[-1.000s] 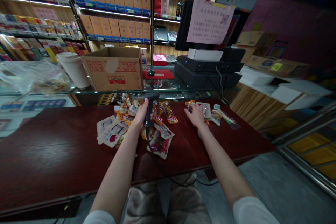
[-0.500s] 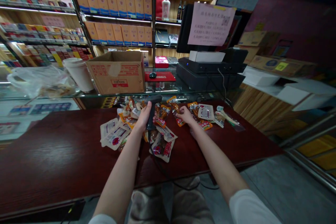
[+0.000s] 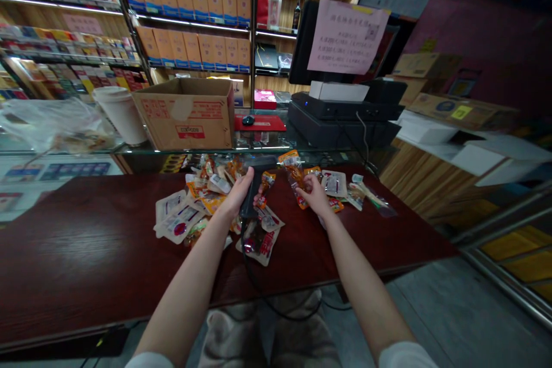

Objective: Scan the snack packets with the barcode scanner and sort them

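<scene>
My left hand [image 3: 241,190] is closed around the grip of a black barcode scanner [image 3: 255,181], its head pointing right toward the orange snack packet [image 3: 294,175] that my right hand [image 3: 314,194] pinches by its lower end and holds upright just above the dark red table [image 3: 86,247]. Under and left of the scanner lies a loose pile of snack packets [image 3: 202,207], and a smaller cluster of packets [image 3: 345,187] lies just right of my right hand. Beyond the table's far edge a glass counter [image 3: 267,146] carries a cardboard box [image 3: 185,112], a white cup [image 3: 118,112] and a black till [image 3: 345,112].
</scene>
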Demonstrator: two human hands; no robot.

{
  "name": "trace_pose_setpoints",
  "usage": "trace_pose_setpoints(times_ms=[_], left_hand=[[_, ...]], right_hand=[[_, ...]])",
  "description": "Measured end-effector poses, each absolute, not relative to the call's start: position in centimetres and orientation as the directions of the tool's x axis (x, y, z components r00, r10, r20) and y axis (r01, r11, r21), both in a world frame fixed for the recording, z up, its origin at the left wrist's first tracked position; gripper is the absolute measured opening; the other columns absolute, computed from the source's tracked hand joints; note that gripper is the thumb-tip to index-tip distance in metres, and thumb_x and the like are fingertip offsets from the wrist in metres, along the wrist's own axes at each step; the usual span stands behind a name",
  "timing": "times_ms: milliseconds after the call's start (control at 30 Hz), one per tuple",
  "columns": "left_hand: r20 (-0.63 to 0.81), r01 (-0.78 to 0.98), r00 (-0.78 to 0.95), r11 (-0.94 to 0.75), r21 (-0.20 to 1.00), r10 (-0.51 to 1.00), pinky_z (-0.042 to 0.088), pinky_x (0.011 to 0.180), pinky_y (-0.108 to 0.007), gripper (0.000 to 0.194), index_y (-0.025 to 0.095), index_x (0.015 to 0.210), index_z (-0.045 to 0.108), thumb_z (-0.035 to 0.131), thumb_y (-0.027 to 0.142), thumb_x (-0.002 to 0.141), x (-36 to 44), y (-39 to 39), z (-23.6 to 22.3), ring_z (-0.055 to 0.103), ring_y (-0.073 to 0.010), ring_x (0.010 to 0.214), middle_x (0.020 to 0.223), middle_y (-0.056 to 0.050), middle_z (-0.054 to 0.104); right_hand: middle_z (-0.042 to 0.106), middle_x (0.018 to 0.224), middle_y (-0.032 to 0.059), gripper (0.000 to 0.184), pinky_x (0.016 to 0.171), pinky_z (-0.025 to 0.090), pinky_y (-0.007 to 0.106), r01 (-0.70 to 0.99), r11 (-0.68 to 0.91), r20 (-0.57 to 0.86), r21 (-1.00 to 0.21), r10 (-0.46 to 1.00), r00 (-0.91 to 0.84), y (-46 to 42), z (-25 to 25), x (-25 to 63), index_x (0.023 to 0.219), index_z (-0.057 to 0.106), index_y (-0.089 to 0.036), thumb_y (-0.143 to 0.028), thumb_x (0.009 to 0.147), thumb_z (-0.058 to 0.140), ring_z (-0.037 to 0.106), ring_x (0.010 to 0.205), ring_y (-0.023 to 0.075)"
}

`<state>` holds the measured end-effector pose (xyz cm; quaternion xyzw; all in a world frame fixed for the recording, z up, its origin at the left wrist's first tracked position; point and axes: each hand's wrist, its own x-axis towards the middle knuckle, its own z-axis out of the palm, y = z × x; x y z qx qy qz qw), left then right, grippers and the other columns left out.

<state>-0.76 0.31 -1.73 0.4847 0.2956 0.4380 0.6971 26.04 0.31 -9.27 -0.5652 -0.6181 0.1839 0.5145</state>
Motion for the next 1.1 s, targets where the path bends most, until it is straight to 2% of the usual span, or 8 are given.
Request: trace_pose_setpoints(times_ms=[333, 467, 600, 700, 833, 933, 1000, 1100], left_hand=[[0.005, -0.318, 0.487, 0.172, 0.932, 0.873, 0.033, 0.036, -0.022, 0.068, 0.014, 0.091, 0.06, 0.063, 0.079, 0.072, -0.1, 0.1, -2.1, 0.043, -0.0068, 0.039, 0.059, 0.003, 0.054], [-0.008, -0.3, 0.458, 0.163, 0.94, 0.889, 0.033, 0.036, -0.021, 0.069, 0.015, 0.084, 0.058, 0.064, 0.081, 0.067, -0.1, -0.3, -1.6, 0.043, -0.0066, 0.039, 0.058, 0.004, 0.053], [0.007, -0.252, 0.437, 0.115, 0.961, 0.9, 0.035, 0.036, -0.022, 0.068, 0.016, 0.081, 0.056, 0.066, 0.082, 0.065, -0.7, -0.4, -0.8, 0.044, -0.0074, 0.039, 0.056, 0.002, 0.055], [-0.005, -0.2, 0.416, 0.097, 0.975, 0.91, 0.033, 0.036, -0.022, 0.067, 0.017, 0.079, 0.057, 0.062, 0.082, 0.069, -2.0, 0.0, 0.3, 0.044, -0.0089, 0.037, 0.05, 0.002, 0.052], [-0.009, -0.214, 0.375, 0.096, 0.972, 0.927, 0.032, 0.037, -0.023, 0.061, 0.017, 0.083, 0.058, 0.063, 0.077, 0.074, -4.5, 1.1, 1.7, 0.044, -0.0096, 0.037, 0.049, 0.003, 0.05], [-0.002, -0.248, 0.365, 0.1, 0.964, 0.931, 0.034, 0.039, -0.023, 0.055, 0.018, 0.091, 0.059, 0.064, 0.072, 0.078, -6.4, 1.8, 1.9, 0.045, -0.0098, 0.039, 0.053, 0.003, 0.053], [-0.007, -0.238, 0.365, 0.1, 0.966, 0.931, 0.034, 0.039, -0.023, 0.056, 0.018, 0.096, 0.06, 0.062, 0.072, 0.078, -7.4, 2.0, 1.3, 0.045, -0.0105, 0.04, 0.053, 0.003, 0.053], [-0.022, -0.212, 0.332, 0.098, 0.972, 0.943, 0.032, 0.038, -0.021, 0.062, 0.017, 0.096, 0.062, 0.061, 0.075, 0.076, -8.3, 2.1, -0.1, 0.046, -0.0103, 0.04, 0.052, 0.001, 0.053]], right_hand=[[0.069, 0.089, 0.0021, 0.03, 0.067, 0.044, 0.031, 0.741, 0.154, 0.377, -0.653, 0.916, 0.142, -1.1, -7.7, 25.1, 0.101, 0.052, -0.025, -0.043, 0.081, 0.064, 0.065, 0.075, 0.0228], [0.071, 0.1, 0.0042, 0.028, 0.072, 0.047, 0.032, 0.778, 0.127, 0.397, -0.615, 0.903, 0.167, -1.2, -7.7, 25.1, 0.104, 0.054, -0.026, -0.04, 0.084, 0.064, 0.068, 0.087, 0.0241], [0.07, 0.115, 0.0102, 0.034, 0.082, 0.047, 0.039, 0.848, 0.005, 0.453, -0.53, 0.847, 0.278, -1.2, -7.4, 26.1, 0.118, 0.054, -0.023, -0.033, 0.086, 0.062, 0.066, 0.101, 0.0287], [0.069, 0.115, 0.0151, 0.039, 0.093, 0.042, 0.048, 0.884, -0.138, 0.467, -0.447, 0.806, 0.363, -1.3, -7.1, 27.5, 0.125, 0.054, -0.02, -0.026, 0.087, 0.059, 0.063, 0.106, 0.033], [0.062, 0.122, 0.0226, 0.031, 0.097, 0.033, 0.056, 0.887, -0.273, 0.54, -0.372, 0.714, 0.446, -1.7, -7.0, 28.6, 0.116, 0.064, -0.017, -0.024, 0.087, 0.057, 0.054, 0.115, 0.0389], [0.059, 0.13, 0.02, 0.028, 0.102, 0.028, 0.057, 0.91, -0.19, 0.626, -0.368, 0.672, 0.394, -1.7, -6.8, 27.9, 0.112, 0.066, -0.018, -0.026, 0.088, 0.053, 0.049, 0.12, 0.0372], [0.063, 0.123, 0.0163, 0.026, 0.105, 0.029, 0.054, 0.916, -0.088, 0.634, -0.391, 0.696, 0.337, -1.3, -6.7, 26.5, 0.108, 0.066, -0.02, -0.028, 0.089, 0.051, 0.052, 0.117, 0.0336], [0.07, 0.102, 0.0105, 0.023, 0.093, 0.042, 0.042, 0.843, 0.04, 0.491, -0.537, 0.828, 0.273, 0.1, -6.7, 23.4, 0.096, 0.067, -0.022, -0.039, 0.09, 0.052, 0.061, 0.098, 0.0268]])
